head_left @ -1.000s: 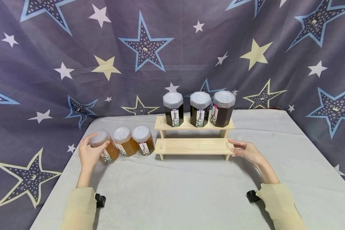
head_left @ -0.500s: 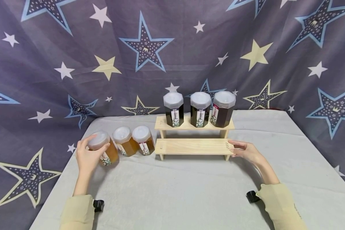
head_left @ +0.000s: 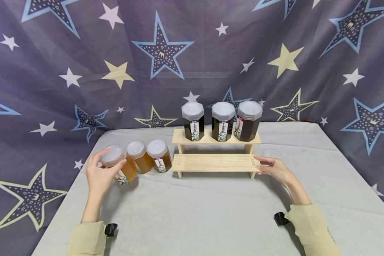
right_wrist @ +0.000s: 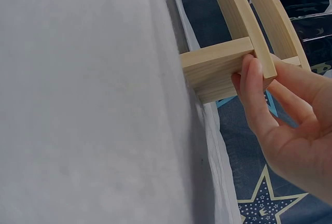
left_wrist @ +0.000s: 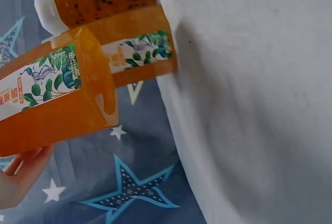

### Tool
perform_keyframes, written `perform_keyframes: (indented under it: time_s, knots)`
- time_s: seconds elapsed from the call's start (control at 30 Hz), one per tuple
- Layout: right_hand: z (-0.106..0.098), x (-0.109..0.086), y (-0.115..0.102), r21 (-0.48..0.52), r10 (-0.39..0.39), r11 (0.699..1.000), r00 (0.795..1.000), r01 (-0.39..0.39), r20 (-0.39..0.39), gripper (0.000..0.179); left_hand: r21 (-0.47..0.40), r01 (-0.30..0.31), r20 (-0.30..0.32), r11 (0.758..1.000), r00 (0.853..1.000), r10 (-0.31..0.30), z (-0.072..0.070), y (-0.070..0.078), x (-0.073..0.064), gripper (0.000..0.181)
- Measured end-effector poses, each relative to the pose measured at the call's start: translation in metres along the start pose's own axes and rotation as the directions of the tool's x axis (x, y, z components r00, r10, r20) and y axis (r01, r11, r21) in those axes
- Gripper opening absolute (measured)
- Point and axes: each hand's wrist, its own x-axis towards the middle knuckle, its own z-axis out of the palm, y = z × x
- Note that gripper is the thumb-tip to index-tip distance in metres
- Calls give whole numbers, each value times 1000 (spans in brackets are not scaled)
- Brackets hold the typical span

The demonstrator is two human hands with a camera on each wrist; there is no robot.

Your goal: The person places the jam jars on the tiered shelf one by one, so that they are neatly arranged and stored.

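Observation:
My left hand grips an amber honey jar around its frosted lid, thumb on the near side. The jar tilts, and its base shows raised off the table in the left wrist view. Just right of it stand a second amber jar and a darker amber jar with specks. My right hand pinches the right end of the lower step of a two-step wooden rack; thumb and fingers meet its edge in the right wrist view.
Three dark jars with frosted lids, among them a middle one, stand on the rack's upper step. A pale cloth covers the table. Behind hangs a dark star-patterned curtain.
My left hand has drawn the amber jar slightly toward me, then a little to the right, and it now rises clear of the table. My right hand has stayed on the rack.

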Motion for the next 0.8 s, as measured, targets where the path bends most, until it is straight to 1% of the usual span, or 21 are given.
perform_keyframes:
  time_s: [0.17,0.3,0.43,0.5,0.63,0.8]
  knots:
    - [1,0,-1,9,1,1000,1000,-1,-1,51,-10,5,23,1000,1000,-4,2,7,-3,65]
    - [1,-1,-2,0,-1,1000,1000,1,-2,51,-25,8,44,1000,999,-7,4,15,-4,65]
    - [2,-2,-3,-1,1,1000,1000,-1,-4,51,-22,10,59,1000,998,-9,6,22,-7,65]
    - [2,-2,-4,4,2,1000,1000,-2,-3,51,-26,11,66,1000,998,-10,9,24,-8,65]
    - [2,-2,-4,10,2,1000,1000,-2,2,51,-62,12,85,998,996,-7,16,26,-10,65]
    - [2,-2,-5,8,5,1000,1000,-6,8,51,-98,-4,110,995,994,15,27,32,-12,67]
